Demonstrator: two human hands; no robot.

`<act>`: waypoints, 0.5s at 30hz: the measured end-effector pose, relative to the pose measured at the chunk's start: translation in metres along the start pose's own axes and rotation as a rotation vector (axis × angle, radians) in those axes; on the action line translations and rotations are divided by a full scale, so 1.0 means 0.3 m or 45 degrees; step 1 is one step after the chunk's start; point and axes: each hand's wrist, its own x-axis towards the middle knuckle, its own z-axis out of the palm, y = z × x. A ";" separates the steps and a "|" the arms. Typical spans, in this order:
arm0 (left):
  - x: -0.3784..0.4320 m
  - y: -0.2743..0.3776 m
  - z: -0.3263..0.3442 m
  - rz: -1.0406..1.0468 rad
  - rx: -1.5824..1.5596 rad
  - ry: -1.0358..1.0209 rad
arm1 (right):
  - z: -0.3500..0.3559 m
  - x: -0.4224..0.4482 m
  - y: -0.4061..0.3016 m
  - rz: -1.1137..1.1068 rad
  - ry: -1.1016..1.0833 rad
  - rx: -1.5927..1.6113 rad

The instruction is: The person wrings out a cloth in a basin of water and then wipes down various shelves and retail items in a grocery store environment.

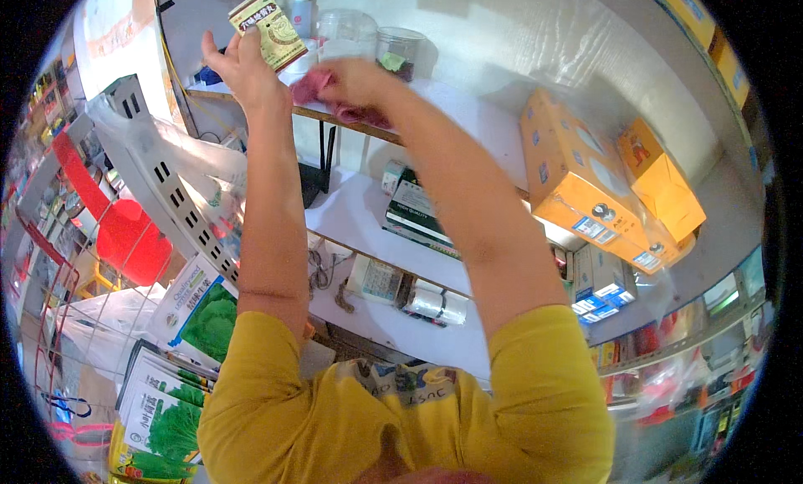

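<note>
My left hand (241, 60) holds up a small yellow printed box (268, 32), tilted, with the thumb across its lower left side. To its right, my right hand (351, 82) is closed on a dark pink cloth (313, 87), partly blurred, in front of the upper shelf's edge (251, 101). Behind the hands, on that white shelf, stand a grey-white bottle (304, 13), a clear round plastic container (346, 29) and a clear jar (399, 45) with a green label and dark contents.
Yellow-orange cartons (564, 164) stand at the right. The middle shelf holds a dark green box (417, 211); below lie a clear plastic roll (436, 303) and a cable (321, 267). A perforated metal upright (182, 201), a wire rack (63, 296) and seed packets (169, 415) are at the left.
</note>
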 end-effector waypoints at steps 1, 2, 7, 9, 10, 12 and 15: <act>-0.009 0.000 0.007 -0.004 0.025 0.001 | 0.018 0.006 -0.004 0.006 0.006 0.000; -0.021 -0.004 0.009 -0.015 0.050 0.008 | 0.031 -0.004 -0.022 0.079 -0.085 0.023; -0.066 -0.071 0.000 -0.134 0.047 -0.085 | -0.012 -0.138 -0.095 0.235 -0.248 -0.149; -0.084 -0.109 -0.003 -0.215 0.054 -0.118 | -0.047 -0.254 -0.131 0.248 -0.142 -0.196; -0.087 -0.137 -0.005 -0.240 0.087 -0.155 | -0.063 -0.313 -0.142 0.240 -0.034 -0.239; -0.104 -0.174 -0.009 -0.268 0.128 -0.198 | -0.089 -0.428 -0.155 0.221 0.003 -0.346; -0.170 -0.231 0.035 -0.368 0.317 -0.218 | -0.229 -0.485 -0.162 0.371 -0.031 -0.434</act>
